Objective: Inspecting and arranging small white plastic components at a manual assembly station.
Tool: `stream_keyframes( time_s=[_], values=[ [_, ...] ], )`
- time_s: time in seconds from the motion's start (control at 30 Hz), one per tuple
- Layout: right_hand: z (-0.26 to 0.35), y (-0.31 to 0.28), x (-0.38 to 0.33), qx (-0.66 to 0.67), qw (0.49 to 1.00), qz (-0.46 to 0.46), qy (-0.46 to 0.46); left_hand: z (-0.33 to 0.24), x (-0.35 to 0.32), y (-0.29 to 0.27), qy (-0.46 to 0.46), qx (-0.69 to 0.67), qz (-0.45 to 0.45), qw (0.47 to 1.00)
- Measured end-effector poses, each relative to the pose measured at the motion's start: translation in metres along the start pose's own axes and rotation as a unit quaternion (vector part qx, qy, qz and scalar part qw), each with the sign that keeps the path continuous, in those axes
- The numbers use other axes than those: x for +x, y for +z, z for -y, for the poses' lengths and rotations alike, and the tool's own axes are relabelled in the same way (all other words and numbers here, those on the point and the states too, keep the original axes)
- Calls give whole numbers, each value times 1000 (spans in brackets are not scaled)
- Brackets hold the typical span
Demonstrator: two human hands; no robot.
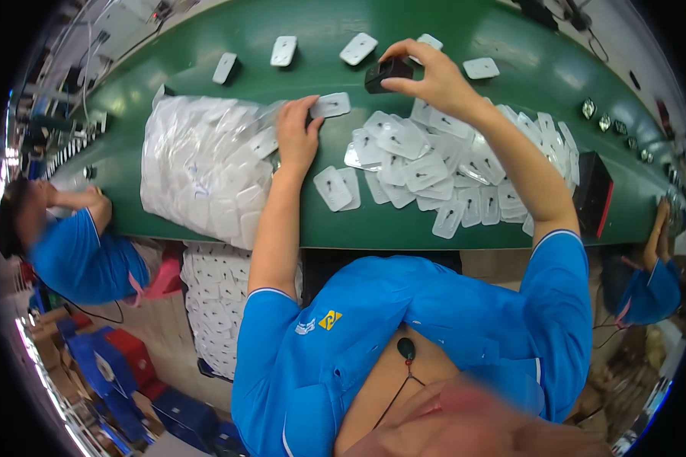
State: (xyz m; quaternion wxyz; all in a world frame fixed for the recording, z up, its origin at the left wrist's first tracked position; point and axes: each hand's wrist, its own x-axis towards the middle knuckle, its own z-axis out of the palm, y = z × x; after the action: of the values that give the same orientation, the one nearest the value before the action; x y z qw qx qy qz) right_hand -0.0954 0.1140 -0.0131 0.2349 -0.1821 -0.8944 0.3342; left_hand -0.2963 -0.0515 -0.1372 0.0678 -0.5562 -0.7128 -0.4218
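My right hand (427,76) pinches a small black box (389,75) between thumb and fingers, above the far part of the green table. Nearer the middle, my left hand (297,137) has its thumb and fingertips closed at the left end of a flat white pack (334,104) with a small dark piece in it. Something dark shows under that pack, mostly hidden. Below my right forearm spreads a loose pile of similar clear-and-white packs (423,171). To the left of my left forearm lies a large clear plastic bag (198,167) full of these packs.
White-topped pieces, some with dark sides, stand spaced along the far table, such as one white-topped piece (283,51). A black box with a red edge (593,194) stands right of the pile. Co-workers in blue sit at both sides. A container of packs (209,312) is below the table.
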Motion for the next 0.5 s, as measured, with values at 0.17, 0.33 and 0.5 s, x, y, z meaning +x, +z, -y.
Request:
stream_keyframes(
  time_s=[0.17,0.33,0.5],
  values=[
    [-3,72,24,160,987,1,1,0,-3,1,-26,-15,-16,999],
    [-16,101,23,201,979,16,38,-1,-4,3,-38,-30,-39,998],
    [-13,96,23,28,997,74,26,4,-7,3,-57,-21,-36,998]
  ],
)
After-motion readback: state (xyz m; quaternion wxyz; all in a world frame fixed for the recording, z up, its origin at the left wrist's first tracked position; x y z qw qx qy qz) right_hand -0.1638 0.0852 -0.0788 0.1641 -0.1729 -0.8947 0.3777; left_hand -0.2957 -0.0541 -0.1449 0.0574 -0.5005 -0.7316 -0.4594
